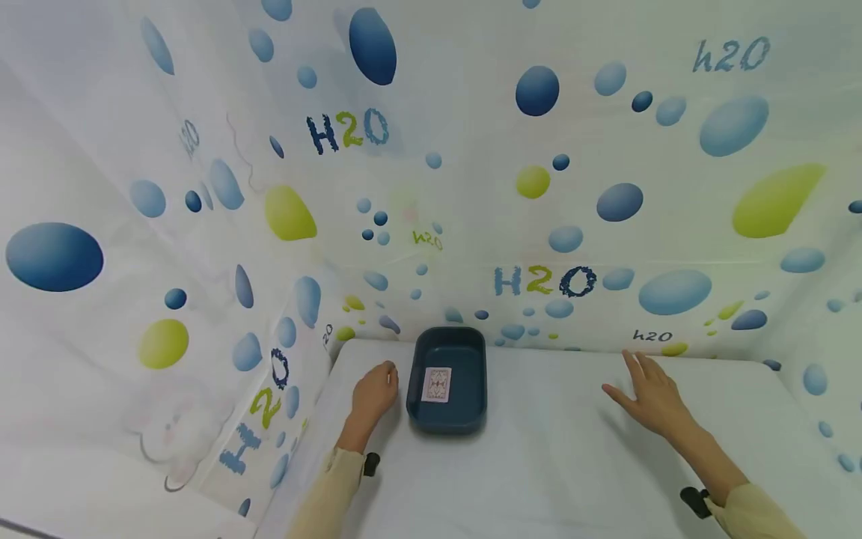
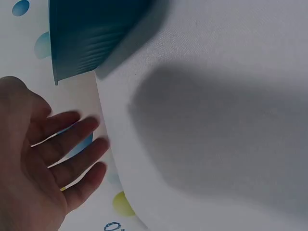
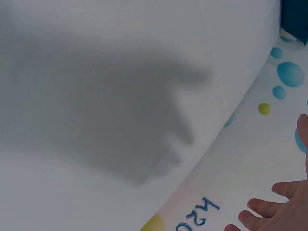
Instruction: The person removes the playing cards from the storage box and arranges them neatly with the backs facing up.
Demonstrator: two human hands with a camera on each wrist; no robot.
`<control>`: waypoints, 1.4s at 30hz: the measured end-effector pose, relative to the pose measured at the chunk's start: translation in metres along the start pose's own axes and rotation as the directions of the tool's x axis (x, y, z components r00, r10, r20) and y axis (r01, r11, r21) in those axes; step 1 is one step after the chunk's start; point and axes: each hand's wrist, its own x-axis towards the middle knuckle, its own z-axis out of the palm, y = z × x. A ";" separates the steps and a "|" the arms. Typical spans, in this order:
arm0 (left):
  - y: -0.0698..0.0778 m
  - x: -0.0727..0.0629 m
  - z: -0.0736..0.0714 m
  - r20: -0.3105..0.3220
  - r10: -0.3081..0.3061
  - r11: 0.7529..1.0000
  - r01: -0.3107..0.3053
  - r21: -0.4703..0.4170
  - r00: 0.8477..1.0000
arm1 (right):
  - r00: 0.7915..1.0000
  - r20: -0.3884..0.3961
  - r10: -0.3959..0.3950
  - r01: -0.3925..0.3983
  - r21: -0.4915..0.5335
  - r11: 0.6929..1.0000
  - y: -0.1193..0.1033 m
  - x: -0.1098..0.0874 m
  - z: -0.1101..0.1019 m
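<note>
A dark teal tray (image 1: 465,408) with raised walls stands near the far edge of the white table, left of the middle. Inside it, toward the left wall, lies a patterned playing card (image 1: 436,385) or small card pack, printed back upward. My left hand (image 1: 375,388) hovers just left of the tray, its fingers loosely bent around nothing. The left wrist view shows this hand (image 2: 57,149) with relaxed, spread fingers and the tray's side (image 2: 96,38) above it. Well to the right, my right hand (image 1: 649,397) hangs over the table with spread fingers, holding nothing.
A white cloth covers the table (image 1: 552,449). Behind and to the left hangs a white curtain (image 1: 471,224) printed with blue and green drops and H2O lettering. Dark wrist straps (image 1: 695,501) sit at both cuffs.
</note>
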 end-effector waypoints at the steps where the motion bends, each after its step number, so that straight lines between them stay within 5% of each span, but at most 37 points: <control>1: 0.001 0.002 0.000 0.005 -0.008 1.000 0.008 -0.009 1.000 | 1.000 0.003 -0.004 0.004 0.003 1.000 -0.003 0.002 0.001; 13: 0.016 0.007 0.013 0.142 -0.132 0.979 0.152 -0.134 0.981 | 0.998 0.029 -0.063 0.062 0.048 0.997 -0.054 0.036 0.019; 23: 0.020 0.006 0.019 0.169 -0.135 0.976 0.160 -0.146 0.976 | 0.989 0.021 -0.149 0.147 0.064 0.987 -0.097 0.063 0.036; 29: 0.022 0.008 0.019 0.152 -0.109 0.980 0.131 -0.146 0.982 | 0.983 0.055 -0.173 0.168 0.079 0.983 -0.122 0.078 0.046; 42: 0.022 0.006 0.024 0.153 -0.146 0.969 0.172 -0.177 0.978 | 0.952 0.140 -0.273 0.265 0.072 0.962 -0.187 0.102 0.080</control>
